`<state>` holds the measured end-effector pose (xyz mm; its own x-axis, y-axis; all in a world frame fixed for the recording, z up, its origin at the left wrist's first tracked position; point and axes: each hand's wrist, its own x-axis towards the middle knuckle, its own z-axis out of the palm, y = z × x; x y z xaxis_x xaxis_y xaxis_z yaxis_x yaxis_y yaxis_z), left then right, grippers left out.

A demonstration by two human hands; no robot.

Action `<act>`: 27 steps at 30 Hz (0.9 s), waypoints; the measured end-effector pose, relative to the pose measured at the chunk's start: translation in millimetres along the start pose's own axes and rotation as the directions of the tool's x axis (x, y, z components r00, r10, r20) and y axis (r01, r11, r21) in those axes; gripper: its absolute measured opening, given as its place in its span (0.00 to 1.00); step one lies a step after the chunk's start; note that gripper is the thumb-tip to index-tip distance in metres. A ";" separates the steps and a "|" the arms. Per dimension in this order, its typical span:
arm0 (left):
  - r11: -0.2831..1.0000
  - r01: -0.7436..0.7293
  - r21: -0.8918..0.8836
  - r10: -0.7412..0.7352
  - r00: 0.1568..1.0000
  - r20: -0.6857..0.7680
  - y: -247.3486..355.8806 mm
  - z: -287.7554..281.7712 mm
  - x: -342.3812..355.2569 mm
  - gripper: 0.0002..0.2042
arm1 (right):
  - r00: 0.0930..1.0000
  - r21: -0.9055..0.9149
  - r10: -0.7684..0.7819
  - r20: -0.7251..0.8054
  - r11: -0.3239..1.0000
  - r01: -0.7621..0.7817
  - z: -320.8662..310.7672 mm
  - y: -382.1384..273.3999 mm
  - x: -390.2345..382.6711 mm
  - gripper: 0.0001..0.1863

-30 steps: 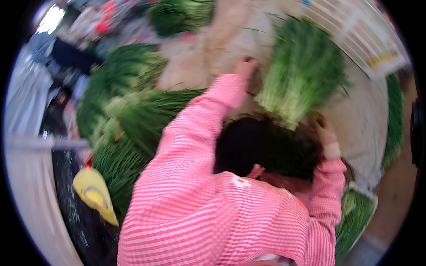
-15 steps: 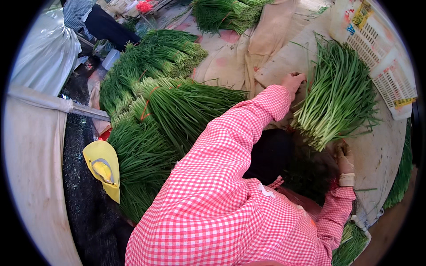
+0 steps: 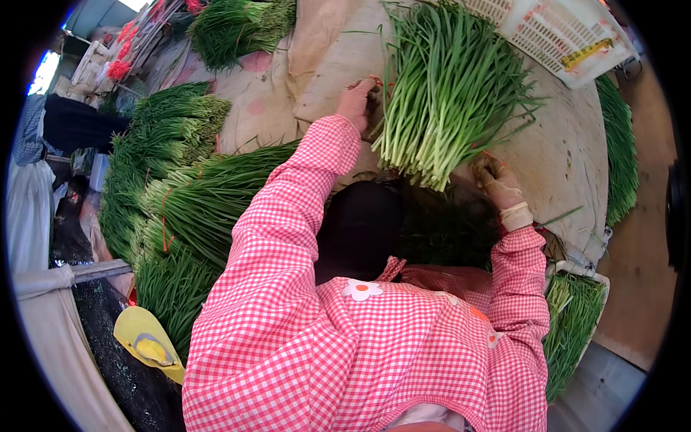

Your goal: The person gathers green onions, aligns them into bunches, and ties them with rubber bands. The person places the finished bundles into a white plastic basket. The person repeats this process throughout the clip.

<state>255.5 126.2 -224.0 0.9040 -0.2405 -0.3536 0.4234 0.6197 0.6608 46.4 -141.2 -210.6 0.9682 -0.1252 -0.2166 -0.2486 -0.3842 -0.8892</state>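
A large loose bunch of garlic chives (image 3: 450, 93) lies on the cloth-covered surface, its pale cut ends toward me and its green leaves pointing away. My left hand (image 3: 357, 103) is closed just left of the bunch, with a bit of red string (image 3: 377, 81) showing at its fingertips. To the right of the cut ends my right hand (image 3: 500, 185), in a thin pale glove, is closed on what looks like the other end of this string. Any stretch of string beneath the chives is hidden.
Tied bundles of chives (image 3: 209, 194) are stacked at left, with another pile (image 3: 245, 29) farther back. A white plastic crate (image 3: 554, 36) stands at far right. More chives fill a container (image 3: 576, 317) at lower right. A yellow cap (image 3: 147, 344) lies at lower left.
The view has swung right, so everything sits farther left in it. Red string now shows at both hands, which stay on either side of the bunch.
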 end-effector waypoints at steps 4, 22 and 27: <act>0.989 0.078 -0.128 -0.083 0.996 -0.034 2.8 1.0 -3.3 0.03 | 1.000 -0.001 0.000 0.011 1.000 0.000 -0.3 6.0 3.5 0.07; 0.920 -0.163 0.356 0.170 0.985 0.013 1.1 -4.9 -2.5 0.04 | 1.000 -0.095 0.003 0.007 0.995 -0.002 -2.0 3.1 1.1 0.10; 0.912 -0.186 0.365 0.207 0.978 -0.020 0.4 0.8 -8.1 0.10 | 0.945 -0.297 -0.234 -0.229 0.941 0.161 -16.7 -45.7 -13.1 0.10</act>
<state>248.3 127.9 -220.3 0.9706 -0.0924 -0.2222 0.2404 0.3375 0.9101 44.7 -137.3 -160.4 0.9666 -0.2378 0.0960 -0.0860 -0.6535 -0.7520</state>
